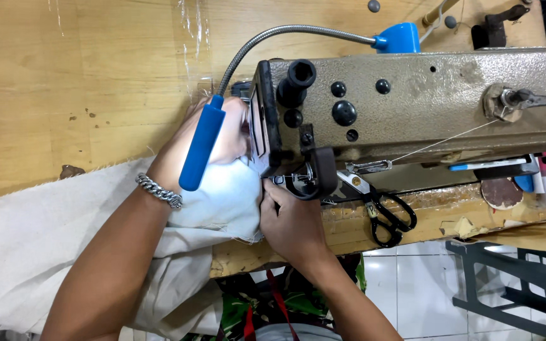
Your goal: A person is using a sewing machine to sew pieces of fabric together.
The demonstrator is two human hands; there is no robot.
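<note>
Where hands (254, 183) crowd cloth (26, 233), seemingly tight.

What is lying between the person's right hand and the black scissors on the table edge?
In the head view, only bare worn table edge separates the right hand from the black scissors.
</note>
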